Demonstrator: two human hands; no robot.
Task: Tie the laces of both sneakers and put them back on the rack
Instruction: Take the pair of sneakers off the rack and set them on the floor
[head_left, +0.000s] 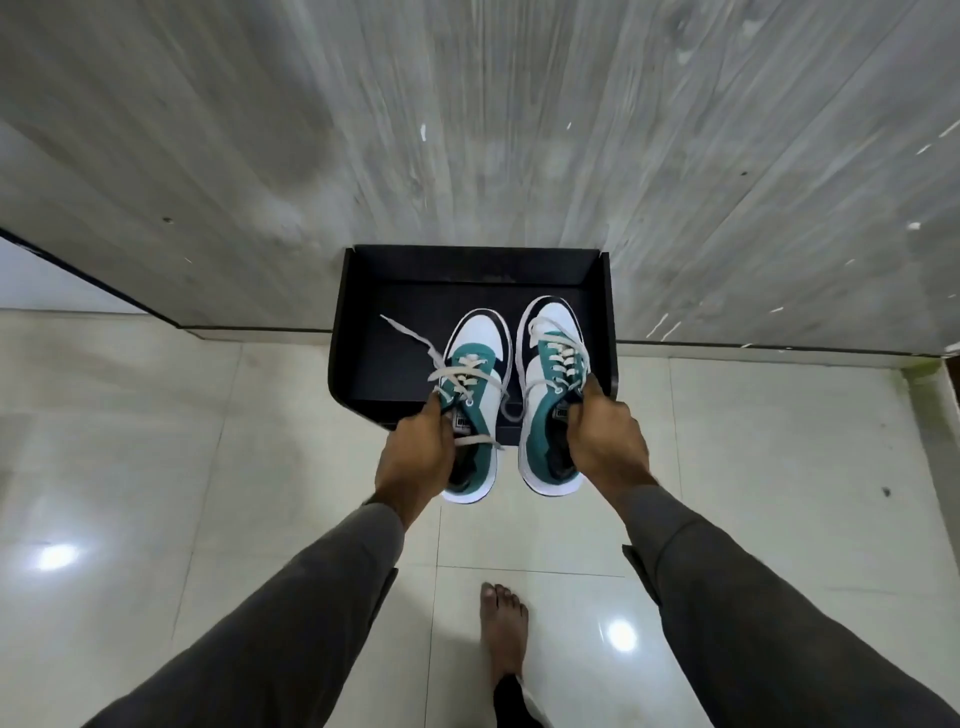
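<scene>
Left hand (415, 457): gripping the left sneaker (470, 405) at its collar, laces (415, 343) trailing loose.
Right hand (605, 441): clamped on the right sneaker (550, 384).
Sneakers: held side by side over the black rack (363, 364).

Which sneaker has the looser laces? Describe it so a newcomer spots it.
Find the black rack against the grey wall. Two teal-and-white sneakers are held over it; take the sneaker in the left hand, the left sneaker. Unlike the right sneaker, its lace trails out sideways.
</scene>
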